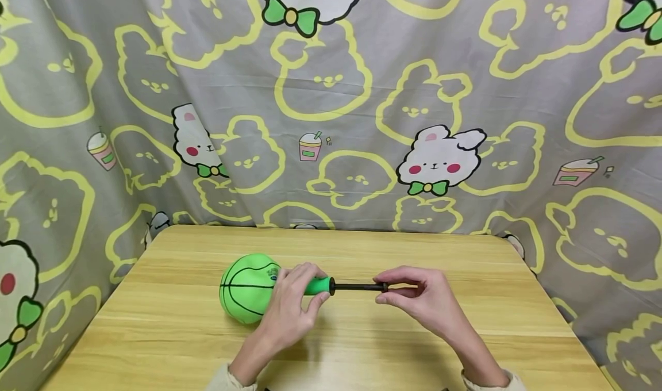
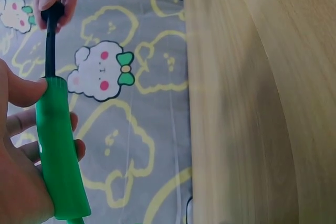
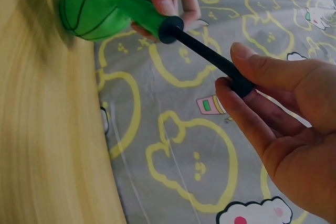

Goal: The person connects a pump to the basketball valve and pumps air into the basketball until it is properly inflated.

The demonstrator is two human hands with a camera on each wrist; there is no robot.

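A small hand pump has a green barrel [image 2: 60, 150] and a black rod [image 3: 205, 52] drawn out of one end. My left hand [image 1: 292, 302] grips the barrel, thumb near its black collar in the head view. My right hand [image 1: 421, 296] pinches the black end knob [image 3: 242, 85] of the rod between thumb and fingers. Against the barrel's far end sits a green ball [image 1: 248, 287] with black basketball lines, its side looking dented. The left hand partly covers the place where pump and ball meet.
Beneath the hands is a light wooden table [image 1: 362, 345]. A grey curtain [image 1: 357, 103] printed with yellow outlines and white bunny heads hangs behind it and along both sides.
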